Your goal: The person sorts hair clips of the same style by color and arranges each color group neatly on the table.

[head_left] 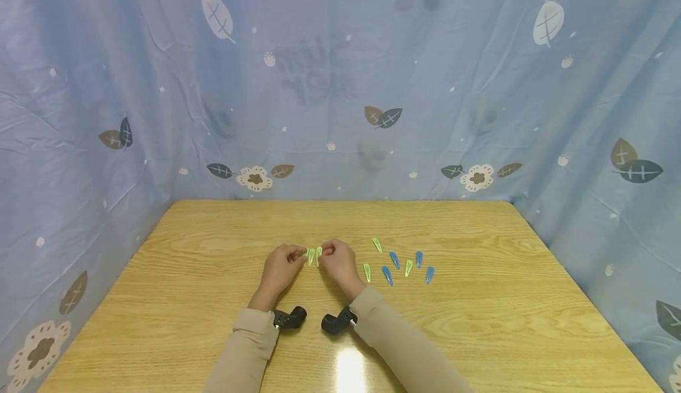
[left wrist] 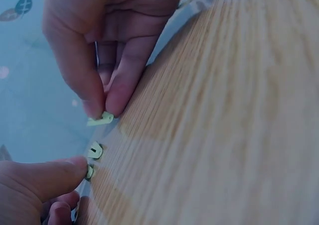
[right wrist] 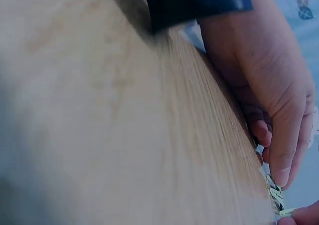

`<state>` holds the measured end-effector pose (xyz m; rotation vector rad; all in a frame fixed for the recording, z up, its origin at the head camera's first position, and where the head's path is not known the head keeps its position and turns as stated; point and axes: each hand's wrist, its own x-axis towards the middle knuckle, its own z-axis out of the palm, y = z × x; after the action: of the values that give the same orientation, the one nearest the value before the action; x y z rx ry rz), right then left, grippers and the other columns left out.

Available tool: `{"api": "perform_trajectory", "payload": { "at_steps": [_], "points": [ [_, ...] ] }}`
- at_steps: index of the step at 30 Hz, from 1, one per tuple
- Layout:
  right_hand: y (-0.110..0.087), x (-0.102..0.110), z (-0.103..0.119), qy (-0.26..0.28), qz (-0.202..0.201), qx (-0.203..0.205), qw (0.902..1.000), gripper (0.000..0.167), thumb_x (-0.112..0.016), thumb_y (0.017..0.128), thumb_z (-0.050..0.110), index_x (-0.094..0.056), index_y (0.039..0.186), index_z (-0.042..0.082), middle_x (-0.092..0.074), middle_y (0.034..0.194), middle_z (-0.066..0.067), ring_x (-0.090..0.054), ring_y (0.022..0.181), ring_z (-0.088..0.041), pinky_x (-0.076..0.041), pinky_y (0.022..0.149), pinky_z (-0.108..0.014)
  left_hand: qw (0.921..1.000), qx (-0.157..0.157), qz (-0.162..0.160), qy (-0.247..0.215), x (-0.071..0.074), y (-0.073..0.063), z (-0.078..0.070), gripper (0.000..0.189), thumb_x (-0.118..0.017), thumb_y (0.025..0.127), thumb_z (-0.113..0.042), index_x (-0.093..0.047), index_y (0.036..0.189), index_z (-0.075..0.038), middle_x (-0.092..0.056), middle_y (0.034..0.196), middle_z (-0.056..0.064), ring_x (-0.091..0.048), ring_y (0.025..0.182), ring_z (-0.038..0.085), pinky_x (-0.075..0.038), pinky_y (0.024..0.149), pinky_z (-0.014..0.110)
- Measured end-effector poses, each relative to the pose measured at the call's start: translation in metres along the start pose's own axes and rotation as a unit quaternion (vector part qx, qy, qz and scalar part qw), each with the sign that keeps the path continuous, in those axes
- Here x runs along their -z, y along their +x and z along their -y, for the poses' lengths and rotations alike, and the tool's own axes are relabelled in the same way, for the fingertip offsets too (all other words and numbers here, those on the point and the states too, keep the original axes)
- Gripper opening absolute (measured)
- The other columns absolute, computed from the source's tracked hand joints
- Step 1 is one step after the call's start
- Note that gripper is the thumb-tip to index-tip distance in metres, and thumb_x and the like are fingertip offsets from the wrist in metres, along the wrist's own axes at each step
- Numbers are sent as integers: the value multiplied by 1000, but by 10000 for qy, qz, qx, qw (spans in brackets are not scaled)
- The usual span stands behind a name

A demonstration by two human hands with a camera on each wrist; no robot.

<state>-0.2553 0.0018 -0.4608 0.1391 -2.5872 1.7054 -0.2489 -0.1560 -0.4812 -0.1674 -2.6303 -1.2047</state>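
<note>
Three light-green snap hair clips stand in a row between the two hands. My right hand (head_left: pixel 340 261) pinches the rightmost green hair clip (left wrist: pixel 102 119) between thumb and finger, as the left wrist view shows. The middle green hair clip (head_left: pixel 311 257) lies on the table with no finger on it. At the row's left end, my left hand (head_left: pixel 280 269) holds another green hair clip (left wrist: pixel 89 172) with its fingertips; much of that clip is hidden by the thumb. In the right wrist view the left hand (right wrist: pixel 269 80) appears large, the right hand (right wrist: pixel 305 215) only at the corner.
Right of the hands, several loose clips lie scattered on the wooden table (head_left: pixel 479 322), among them a blue hair clip (head_left: pixel 430 275) and a green hair clip (head_left: pixel 367 272). Black wrist camera mounts (head_left: pixel 289 318) sit on both sleeves. A patterned blue curtain (head_left: pixel 330 85) encloses the table's back and sides.
</note>
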Motion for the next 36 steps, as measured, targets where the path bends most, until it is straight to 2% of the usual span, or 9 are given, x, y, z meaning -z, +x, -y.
{"api": "perform_trajectory", "payload": {
  "at_steps": [9, 16, 21, 29, 36],
  "points": [
    [4, -2, 8, -274, 72, -238, 9993, 18, -64, 81, -6, -66, 99, -7, -65, 73, -8, -60, 56, -12, -44, 48, -22, 10000, 21, 68, 1, 1, 0, -2, 20, -72, 86, -13, -73, 104, -4, -54, 77, 2, -47, 67, 14, -40, 61, 29],
    [7, -4, 11, -397, 54, -435, 9982, 17, -65, 82, -5, -66, 99, -7, -67, 76, -12, -64, 59, -16, -48, 51, -24, 10000, -60, 15, 34, 1, 0, -2, 20, -73, 85, -12, -74, 103, -4, -54, 75, 2, -47, 66, 15, -40, 60, 29],
    [6, -4, 12, -408, 79, -539, 9977, 17, -65, 82, -5, -65, 99, -7, -66, 78, -13, -65, 59, -17, -48, 51, -25, 10000, 25, 35, 5, 1, -1, -2, 20, -72, 86, -13, -73, 103, -4, -54, 76, 2, -47, 66, 15, -40, 61, 30],
    [3, -2, 7, -535, -40, -206, 9983, 20, -66, 81, -3, -65, 100, -7, -66, 80, -11, -63, 66, -17, -49, 57, -26, 10000, -41, 22, -13, 1, -1, -2, 19, -72, 86, -13, -73, 103, -4, -54, 75, 2, -47, 65, 15, -40, 60, 30],
    [-7, 6, 2, -330, -30, -21, 9994, 24, -69, 79, 1, -65, 102, -5, -65, 86, -8, -62, 78, -20, -51, 66, -30, 10000, -40, -3, 21, 1, -1, 0, 19, -72, 86, -13, -73, 102, -4, -54, 76, 2, -47, 67, 14, -40, 61, 29]
  ]
}}
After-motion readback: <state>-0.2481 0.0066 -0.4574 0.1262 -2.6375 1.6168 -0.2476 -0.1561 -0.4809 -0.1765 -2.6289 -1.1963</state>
